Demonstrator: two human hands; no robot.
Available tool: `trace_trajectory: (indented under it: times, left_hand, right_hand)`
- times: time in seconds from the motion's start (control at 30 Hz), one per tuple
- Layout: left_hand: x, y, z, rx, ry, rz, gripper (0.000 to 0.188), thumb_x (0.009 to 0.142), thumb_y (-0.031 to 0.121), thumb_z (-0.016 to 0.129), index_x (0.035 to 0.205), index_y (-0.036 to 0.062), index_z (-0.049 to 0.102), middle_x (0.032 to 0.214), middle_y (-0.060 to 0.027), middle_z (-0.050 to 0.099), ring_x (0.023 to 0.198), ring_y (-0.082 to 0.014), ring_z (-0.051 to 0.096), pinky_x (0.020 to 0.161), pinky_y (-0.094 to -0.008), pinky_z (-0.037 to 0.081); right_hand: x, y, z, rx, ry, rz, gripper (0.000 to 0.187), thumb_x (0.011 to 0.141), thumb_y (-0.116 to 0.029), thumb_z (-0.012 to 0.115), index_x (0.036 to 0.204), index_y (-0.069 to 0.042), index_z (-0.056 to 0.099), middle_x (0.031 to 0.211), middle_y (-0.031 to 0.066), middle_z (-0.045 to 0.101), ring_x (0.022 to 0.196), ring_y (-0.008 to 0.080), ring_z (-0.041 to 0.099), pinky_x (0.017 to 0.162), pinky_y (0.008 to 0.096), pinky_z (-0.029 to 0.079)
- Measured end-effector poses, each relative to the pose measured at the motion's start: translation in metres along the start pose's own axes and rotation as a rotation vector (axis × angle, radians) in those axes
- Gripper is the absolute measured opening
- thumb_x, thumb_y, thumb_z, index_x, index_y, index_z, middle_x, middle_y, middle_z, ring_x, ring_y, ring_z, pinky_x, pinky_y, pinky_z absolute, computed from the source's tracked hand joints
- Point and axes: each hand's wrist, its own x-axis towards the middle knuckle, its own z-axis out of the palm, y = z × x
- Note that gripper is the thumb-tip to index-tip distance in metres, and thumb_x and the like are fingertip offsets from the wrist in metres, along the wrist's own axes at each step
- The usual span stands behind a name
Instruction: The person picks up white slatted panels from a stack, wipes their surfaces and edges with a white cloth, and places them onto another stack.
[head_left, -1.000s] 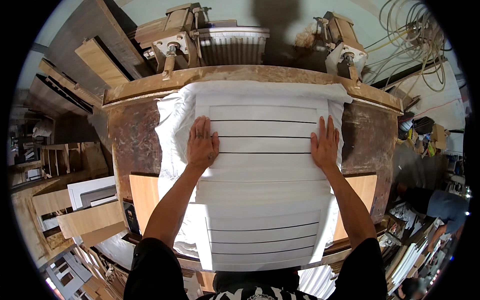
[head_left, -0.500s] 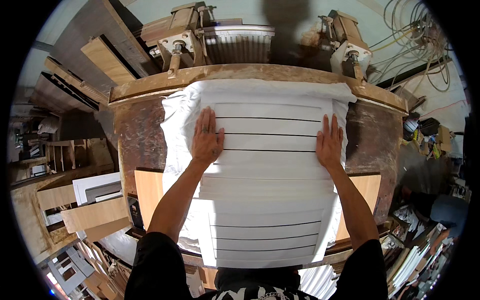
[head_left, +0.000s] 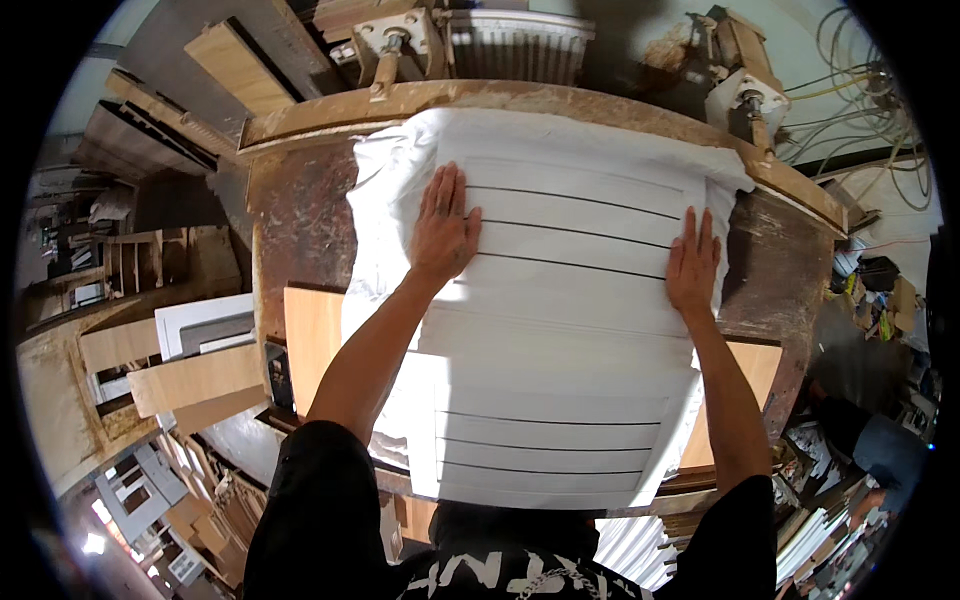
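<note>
A long white panel lies before me, with a set of thin dark grooves or stripes at its far part and another at its near part. I cannot tell whether it is one piece or two. Crumpled white cloth shows around its left and far edges. My left hand rests flat on the panel's left side, by the far stripes, fingers stretched away from me. Across from it my right hand lies flat along the right side, its fingers also extended. Neither hand grips anything.
Beneath is a worn brown bench with a raised wooden beam along its far edge. Clamp-like fittings stand behind it. Wood boards lie left and right under the cloth. At the far right a person bends near stacked strips.
My view has tilted and shifted, so the bench and panel appear higher and slightly turned. Both hands stay flat at about the same places on the panel.
</note>
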Motion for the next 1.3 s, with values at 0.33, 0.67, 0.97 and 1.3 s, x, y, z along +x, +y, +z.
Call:
trace_trajectory:
  times: [0.33,0.67,0.97,1.3]
  left_hand:
    - [-0.002,-0.004,0.004,0.004,0.005,-0.005,0.055,0.092,0.024,0.047,0.134,-0.0101,0.036,0.145,-0.0219,0.029,0.136,-0.0358,0.026,0.111,-0.0445,0.024]
    - [-0.005,-0.002,0.007,0.017,0.009,0.011,0.055,0.094,0.024,0.046,0.135,-0.0103,0.033,0.145,-0.0213,0.029,0.136,-0.0358,0.026,0.111,-0.0430,0.025]
    - [-0.004,-0.017,0.003,-0.042,-0.007,0.073,0.058,0.094,0.026,0.047,0.136,-0.0107,0.030,0.143,-0.0242,0.030,0.135,-0.0389,0.026,0.111,-0.0423,0.025]
    - [0.002,0.009,-0.040,-0.350,-0.331,-0.532,0.082,0.087,0.049,0.051,0.138,-0.0107,0.026,0.132,-0.0346,0.041,0.128,-0.0451,0.035,0.106,-0.0453,0.030]
  right_hand:
    - [0.003,-0.001,0.006,0.012,0.012,0.000,0.049,0.098,-0.027,0.033,0.144,-0.011,0.030,0.146,0.0245,0.027,0.132,0.0391,0.032,0.109,0.0516,0.022]
    - [-0.003,0.001,0.002,-0.006,0.012,-0.016,0.049,0.098,-0.027,0.034,0.143,-0.009,0.031,0.145,0.0249,0.028,0.132,0.0378,0.032,0.108,0.0498,0.022]
    - [0.004,0.006,0.009,0.000,0.053,-0.047,0.049,0.098,-0.028,0.034,0.142,-0.008,0.033,0.145,0.0254,0.028,0.132,0.0378,0.032,0.108,0.0500,0.022]
    - [0.009,-0.016,-0.008,0.080,-0.065,0.250,0.053,0.091,-0.030,0.051,0.135,-0.004,0.041,0.138,0.0227,0.041,0.130,0.0385,0.035,0.106,0.0484,0.027]
